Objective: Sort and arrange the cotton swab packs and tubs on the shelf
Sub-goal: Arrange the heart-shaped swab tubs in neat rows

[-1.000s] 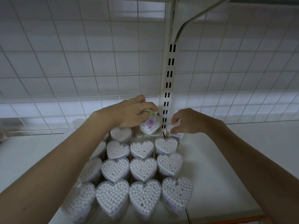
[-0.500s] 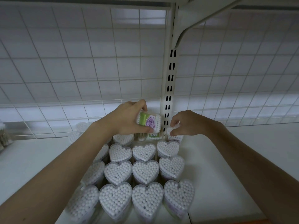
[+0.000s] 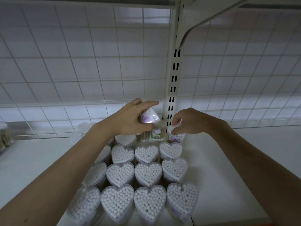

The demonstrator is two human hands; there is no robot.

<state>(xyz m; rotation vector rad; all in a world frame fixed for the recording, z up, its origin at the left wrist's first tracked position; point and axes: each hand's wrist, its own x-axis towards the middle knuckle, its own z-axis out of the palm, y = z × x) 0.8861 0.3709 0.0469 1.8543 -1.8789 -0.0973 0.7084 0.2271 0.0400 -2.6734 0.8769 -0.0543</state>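
Both hands (left hand (image 3: 130, 119), right hand (image 3: 189, 122)) curled, gripping.

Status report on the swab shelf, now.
Left hand grips a rose-label swab pack, lifted at the back row. Right hand pinches the back-right tub. Heart tubs fill the front rows; shelf post close behind.

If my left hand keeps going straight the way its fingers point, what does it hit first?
Probably the slotted upright post. The left hand, gripping a swab pack, points its fingers right and toward the back, and the post stands just past them. Depth is unclear, so it might pass in front of it.
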